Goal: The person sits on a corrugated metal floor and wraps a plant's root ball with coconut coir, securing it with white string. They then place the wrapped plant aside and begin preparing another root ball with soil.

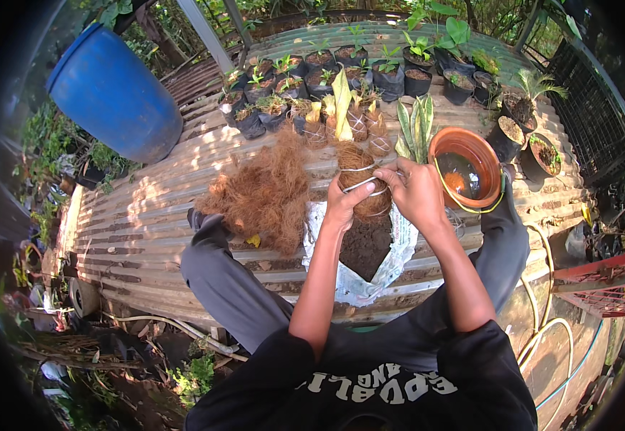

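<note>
My left hand [344,203] grips a bundle of brown coconut fibre [354,156], thumb across its front. White string [359,169] wraps the bundle in several turns, and a yellowing leaf [343,105] rises beyond its top. At the bundle's right side, my right hand [417,188] has its thumb and fingertips pinched at the string; the fingers partly hide the pinch. Below both hands lies an opened white plastic sack [363,293] with dark soil [366,245] on it. Left of the sack is a loose heap of coconut fibre [264,188].
Corrugated metal sheeting [151,253] forms the work surface. A terracotta-coloured pot [441,183] holding water and something orange stands by my right leg. Variegated snake plant leaves [417,126] lie beyond, near several wrapped bundles [379,137] and black-bagged seedlings [390,81]. A blue drum [116,91] stands left.
</note>
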A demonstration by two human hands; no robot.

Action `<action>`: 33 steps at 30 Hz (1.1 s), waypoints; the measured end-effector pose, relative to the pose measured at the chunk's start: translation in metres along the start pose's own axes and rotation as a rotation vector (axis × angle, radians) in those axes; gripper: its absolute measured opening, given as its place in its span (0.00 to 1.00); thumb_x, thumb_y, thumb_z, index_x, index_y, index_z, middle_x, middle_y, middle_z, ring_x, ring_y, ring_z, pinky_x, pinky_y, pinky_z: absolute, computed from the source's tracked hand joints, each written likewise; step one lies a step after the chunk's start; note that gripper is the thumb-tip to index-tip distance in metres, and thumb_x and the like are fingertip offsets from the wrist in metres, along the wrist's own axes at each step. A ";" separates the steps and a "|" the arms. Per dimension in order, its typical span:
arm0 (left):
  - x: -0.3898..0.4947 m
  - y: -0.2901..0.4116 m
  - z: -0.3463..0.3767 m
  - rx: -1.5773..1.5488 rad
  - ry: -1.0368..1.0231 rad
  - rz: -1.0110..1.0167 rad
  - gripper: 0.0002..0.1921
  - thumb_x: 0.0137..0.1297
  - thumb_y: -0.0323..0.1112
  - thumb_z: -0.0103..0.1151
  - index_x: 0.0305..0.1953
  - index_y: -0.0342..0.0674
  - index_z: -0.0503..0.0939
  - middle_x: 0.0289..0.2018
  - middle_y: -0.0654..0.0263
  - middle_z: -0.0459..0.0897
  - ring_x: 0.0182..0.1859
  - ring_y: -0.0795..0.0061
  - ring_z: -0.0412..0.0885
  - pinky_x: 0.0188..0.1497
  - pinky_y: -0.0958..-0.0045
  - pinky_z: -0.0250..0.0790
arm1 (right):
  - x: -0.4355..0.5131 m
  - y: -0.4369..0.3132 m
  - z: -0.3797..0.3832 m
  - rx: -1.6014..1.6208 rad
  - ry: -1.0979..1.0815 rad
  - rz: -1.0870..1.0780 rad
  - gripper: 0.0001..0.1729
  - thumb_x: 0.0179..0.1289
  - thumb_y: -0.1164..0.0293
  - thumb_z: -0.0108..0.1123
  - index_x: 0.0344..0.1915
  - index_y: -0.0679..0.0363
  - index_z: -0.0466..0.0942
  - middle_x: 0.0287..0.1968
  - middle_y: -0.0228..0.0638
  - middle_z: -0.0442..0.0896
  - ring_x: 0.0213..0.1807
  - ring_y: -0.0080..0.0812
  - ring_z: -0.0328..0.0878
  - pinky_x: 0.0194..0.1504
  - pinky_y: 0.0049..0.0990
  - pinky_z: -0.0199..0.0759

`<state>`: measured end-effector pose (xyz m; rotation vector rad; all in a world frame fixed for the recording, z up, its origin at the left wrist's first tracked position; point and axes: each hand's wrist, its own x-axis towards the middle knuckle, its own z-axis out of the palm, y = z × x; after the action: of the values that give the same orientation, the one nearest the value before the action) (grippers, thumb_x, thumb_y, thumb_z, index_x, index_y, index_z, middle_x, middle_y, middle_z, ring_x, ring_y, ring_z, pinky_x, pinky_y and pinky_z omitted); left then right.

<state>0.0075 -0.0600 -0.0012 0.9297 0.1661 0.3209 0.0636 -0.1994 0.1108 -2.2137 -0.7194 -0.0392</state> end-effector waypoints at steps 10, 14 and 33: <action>-0.004 -0.002 -0.031 -0.307 -0.076 0.007 0.41 0.49 0.51 0.71 0.62 0.35 0.69 0.54 0.53 0.79 0.53 0.57 0.81 0.57 0.56 0.77 | 0.007 0.024 0.016 0.341 -0.047 0.142 0.16 0.61 0.65 0.72 0.35 0.67 0.78 0.26 0.32 0.82 0.26 0.17 0.73 0.28 0.21 0.66; -0.010 -0.011 -0.032 -0.347 -0.046 0.026 0.45 0.54 0.63 0.64 0.65 0.35 0.67 0.57 0.51 0.78 0.55 0.56 0.80 0.57 0.54 0.76 | 0.001 0.029 0.033 0.499 -0.104 0.199 0.17 0.60 0.63 0.73 0.35 0.67 0.80 0.23 0.29 0.80 0.24 0.18 0.70 0.27 0.23 0.64; -0.004 0.003 0.004 -0.226 0.092 -0.051 0.31 0.66 0.53 0.60 0.61 0.38 0.69 0.52 0.57 0.80 0.51 0.66 0.82 0.53 0.63 0.77 | -0.015 -0.012 0.013 0.063 0.025 -0.016 0.19 0.59 0.58 0.70 0.28 0.63 0.77 0.17 0.47 0.77 0.21 0.50 0.78 0.26 0.41 0.70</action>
<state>0.0045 -0.0627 0.0031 0.6865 0.2325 0.3275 0.0427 -0.1912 0.1068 -2.1445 -0.7153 -0.0510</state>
